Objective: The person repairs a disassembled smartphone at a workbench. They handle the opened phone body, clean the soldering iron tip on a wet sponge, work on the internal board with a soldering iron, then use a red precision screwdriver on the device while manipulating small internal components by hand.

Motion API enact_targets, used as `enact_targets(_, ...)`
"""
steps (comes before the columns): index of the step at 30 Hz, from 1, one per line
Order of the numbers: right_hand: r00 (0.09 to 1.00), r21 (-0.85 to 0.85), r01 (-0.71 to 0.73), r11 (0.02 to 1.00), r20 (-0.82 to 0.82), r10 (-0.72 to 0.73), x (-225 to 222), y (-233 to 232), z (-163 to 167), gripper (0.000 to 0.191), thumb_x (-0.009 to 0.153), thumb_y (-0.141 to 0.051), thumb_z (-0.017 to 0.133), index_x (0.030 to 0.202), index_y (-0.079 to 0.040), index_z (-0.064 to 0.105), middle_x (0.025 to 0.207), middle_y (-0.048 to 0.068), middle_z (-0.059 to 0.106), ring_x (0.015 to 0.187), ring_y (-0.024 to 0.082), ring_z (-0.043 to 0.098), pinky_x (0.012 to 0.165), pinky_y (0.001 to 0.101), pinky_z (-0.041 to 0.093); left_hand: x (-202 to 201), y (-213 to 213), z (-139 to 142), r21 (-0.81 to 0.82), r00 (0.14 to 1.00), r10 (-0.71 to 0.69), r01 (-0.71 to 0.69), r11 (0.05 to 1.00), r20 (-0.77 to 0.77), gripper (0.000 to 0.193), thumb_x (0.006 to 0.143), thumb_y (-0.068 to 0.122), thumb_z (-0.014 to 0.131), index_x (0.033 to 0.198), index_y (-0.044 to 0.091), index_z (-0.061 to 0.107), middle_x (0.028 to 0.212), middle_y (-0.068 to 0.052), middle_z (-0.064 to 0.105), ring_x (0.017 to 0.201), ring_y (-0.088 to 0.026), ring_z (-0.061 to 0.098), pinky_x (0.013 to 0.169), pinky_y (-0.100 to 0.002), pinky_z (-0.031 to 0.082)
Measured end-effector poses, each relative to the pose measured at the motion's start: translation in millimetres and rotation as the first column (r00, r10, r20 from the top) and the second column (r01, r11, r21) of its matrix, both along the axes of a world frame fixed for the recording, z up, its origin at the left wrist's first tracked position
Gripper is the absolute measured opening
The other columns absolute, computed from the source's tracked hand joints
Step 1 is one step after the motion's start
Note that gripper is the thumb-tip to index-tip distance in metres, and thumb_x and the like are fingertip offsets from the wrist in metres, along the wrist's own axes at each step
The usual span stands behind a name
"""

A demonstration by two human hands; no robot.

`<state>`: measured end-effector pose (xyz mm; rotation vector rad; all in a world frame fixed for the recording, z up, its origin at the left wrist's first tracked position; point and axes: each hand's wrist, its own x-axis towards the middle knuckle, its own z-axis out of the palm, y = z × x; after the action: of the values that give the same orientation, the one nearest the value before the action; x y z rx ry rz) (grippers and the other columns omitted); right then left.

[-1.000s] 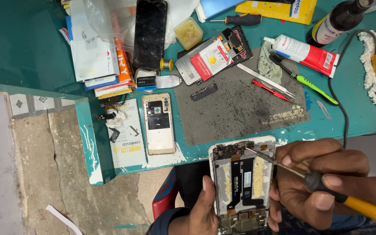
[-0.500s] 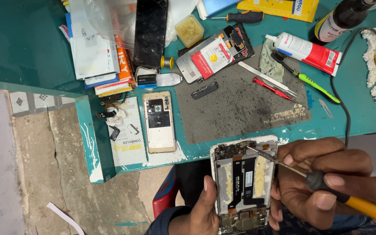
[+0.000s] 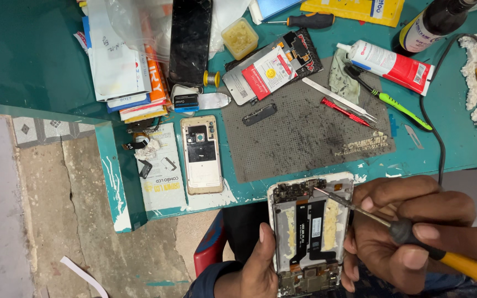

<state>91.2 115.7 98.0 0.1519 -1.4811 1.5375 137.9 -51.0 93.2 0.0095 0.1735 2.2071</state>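
An opened phone [image 3: 309, 232] with its back off shows its dark inner frame and yellowish glue strips, just below the table's front edge. My left hand [image 3: 260, 259] grips its left side from beneath, thumb along the edge. My right hand [image 3: 409, 232] steadies the phone's right side and holds a soldering iron [image 3: 415, 237] with a black collar and yellow handle. The iron's metal tip touches the board near the phone's top.
A grey work mat [image 3: 305, 127] lies on the teal table [image 3: 28, 49]. Around it are a gold phone back cover [image 3: 201, 154], a black screen panel [image 3: 190, 38], a battery [image 3: 263, 74], tweezers [image 3: 338, 99], a glue tube [image 3: 385, 58], a screwdriver [image 3: 305, 21], a bottle [image 3: 434, 19].
The view has shifted slightly. Both hands keep the same hold, and the iron's tip stays near the top of the phone.
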Motion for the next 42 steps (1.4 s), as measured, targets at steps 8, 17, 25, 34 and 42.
enact_targets(8, 0.993, -0.042, -0.031, 0.999, 0.108, 0.035, 3.8, -0.1, 5.2, 0.053, 0.098, -0.042, 0.062, 0.098, -0.001, 0.027, 0.085, 0.009, 0.039, 0.053, 0.015, 0.046, 0.043, 0.0320, 0.046, -0.1, 0.4, 3.0, 0.003, 1.000, 0.014, -0.014, 1.000, 0.008, 0.099, 0.103, 0.079, 0.022, 0.150, -0.006, 0.038, 0.123, -0.021, 0.057, 0.118, -0.026, 0.063, 0.107, -0.039, 0.052)
enact_targets(17, 0.998, -0.004, -0.051, 0.999, -0.031, 0.051, 1.0, 2.0, -0.4, 0.047, 0.099, -0.039, 0.061, 0.094, -0.003, 0.030, 0.091, 0.007, 0.038, 0.058, 0.017, 0.046, 0.043, 0.0319, 0.046, -1.5, 3.2, 7.5, -0.035, 0.998, 0.024, -0.022, 0.999, 0.053, 0.100, 0.099, 0.074, 0.022, 0.160, -0.004, 0.037, 0.133, -0.020, 0.058, 0.117, -0.026, 0.063, 0.104, -0.040, 0.053)
enact_targets(25, 0.999, 0.038, -0.032, 0.999, 0.003, 0.032, -2.0, -0.7, 8.6, 0.047, 0.100, -0.038, 0.060, 0.095, -0.003, 0.028, 0.089, 0.006, 0.037, 0.058, 0.017, 0.045, 0.042, 0.0310, 0.046, -0.2, 1.6, 4.6, -0.037, 0.999, 0.040, -0.041, 0.998, -0.036, 0.099, 0.105, 0.078, 0.023, 0.155, -0.006, 0.037, 0.126, -0.022, 0.054, 0.117, -0.028, 0.062, 0.105, -0.043, 0.052)
enact_targets(34, 0.998, 0.013, -0.060, 0.998, 0.037, 0.060, 2.4, 2.9, 3.3, 0.050, 0.101, -0.038, 0.061, 0.098, -0.002, 0.028, 0.094, 0.007, 0.037, 0.063, 0.020, 0.049, 0.047, 0.0339, 0.050, -0.8, 3.4, 5.2, -0.009, 0.999, 0.050, -0.050, 0.999, 0.011, 0.099, 0.103, 0.075, 0.023, 0.163, -0.003, 0.034, 0.132, -0.018, 0.053, 0.119, -0.026, 0.062, 0.105, -0.041, 0.052)
enact_targets(42, 1.000, 0.057, -0.013, 0.998, -0.012, 0.014, -1.2, 1.9, 2.4, 0.045, 0.099, -0.040, 0.058, 0.093, -0.004, 0.031, 0.088, 0.007, 0.037, 0.061, 0.018, 0.046, 0.043, 0.0314, 0.046, 0.1, 2.8, 3.6, -0.017, 0.999, 0.046, -0.046, 0.999, -0.013, 0.098, 0.105, 0.075, 0.023, 0.162, -0.004, 0.033, 0.133, -0.019, 0.052, 0.120, -0.026, 0.061, 0.106, -0.041, 0.052)
